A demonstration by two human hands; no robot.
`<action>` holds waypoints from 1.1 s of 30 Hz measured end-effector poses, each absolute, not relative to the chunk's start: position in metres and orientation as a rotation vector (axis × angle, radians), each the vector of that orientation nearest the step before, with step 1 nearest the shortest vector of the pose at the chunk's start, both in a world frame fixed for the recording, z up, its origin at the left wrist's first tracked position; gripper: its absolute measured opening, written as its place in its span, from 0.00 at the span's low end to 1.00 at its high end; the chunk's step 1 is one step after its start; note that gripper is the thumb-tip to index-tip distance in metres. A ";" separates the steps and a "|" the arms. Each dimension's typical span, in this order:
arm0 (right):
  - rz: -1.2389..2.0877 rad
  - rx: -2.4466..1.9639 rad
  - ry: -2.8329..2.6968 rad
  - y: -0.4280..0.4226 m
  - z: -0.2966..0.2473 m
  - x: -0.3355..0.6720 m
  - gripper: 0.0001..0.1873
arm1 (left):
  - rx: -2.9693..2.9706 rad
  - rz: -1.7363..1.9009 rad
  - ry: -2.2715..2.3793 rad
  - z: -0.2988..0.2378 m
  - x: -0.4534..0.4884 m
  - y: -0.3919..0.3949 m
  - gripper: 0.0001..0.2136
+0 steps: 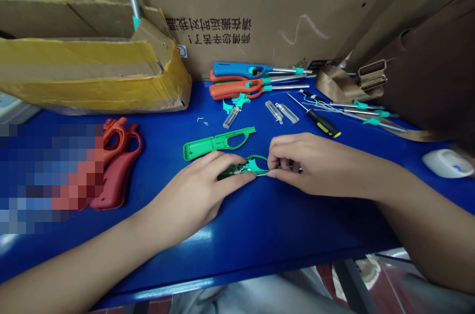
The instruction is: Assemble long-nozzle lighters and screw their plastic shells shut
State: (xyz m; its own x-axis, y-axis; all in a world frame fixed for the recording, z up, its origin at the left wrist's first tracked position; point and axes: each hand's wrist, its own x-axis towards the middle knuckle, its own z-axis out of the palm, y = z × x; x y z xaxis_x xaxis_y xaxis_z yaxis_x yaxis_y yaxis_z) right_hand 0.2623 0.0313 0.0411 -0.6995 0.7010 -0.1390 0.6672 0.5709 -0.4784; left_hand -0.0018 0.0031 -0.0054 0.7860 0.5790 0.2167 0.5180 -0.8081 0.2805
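Observation:
My left hand (pixel 198 188) rests on the table with its fingers and thumb closed round a green lighter half-shell (pixel 261 157), which lies flat. In that shell sits a teal trigger (pixel 255 165), between my two hands. At the shell's right end, my right hand (pixel 315 168) is pinched closed; its fingers cover what is between them. Just beyond my left hand lies the other green shell half (pixel 218 144), hollow side up with an oval trigger opening. Farther back are a clear fuel tank (pixel 231 117) and loose teal trigger pieces (pixel 241 101).
Assembled-looking blue (pixel 237 69) and orange lighters (pixel 233 89) lie at the back. Near them are clear tanks (pixel 287 112), a screwdriver (pixel 323 123) and metal tubes with wires (pixel 352 111). Red shells (pixel 115 180) and a taped cardboard box (pixel 111 91) stand left. Small screws (pixel 205 123) lie mid-table.

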 end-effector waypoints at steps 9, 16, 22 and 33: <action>0.758 -1.203 -2.678 0.031 0.037 0.260 0.06 | 2.761 0.491 0.865 -0.005 -0.001 0.003 0.19; 0.736 -1.131 -2.736 0.025 0.039 0.263 0.13 | 2.706 0.524 0.877 -0.008 -0.001 0.002 0.19; 0.747 -1.289 -2.660 0.026 0.034 0.257 0.04 | 2.608 0.520 0.909 -0.008 0.004 0.000 0.17; 0.707 -1.227 -2.703 0.025 0.034 0.249 0.07 | 2.518 0.522 0.962 -0.006 0.010 -0.002 0.10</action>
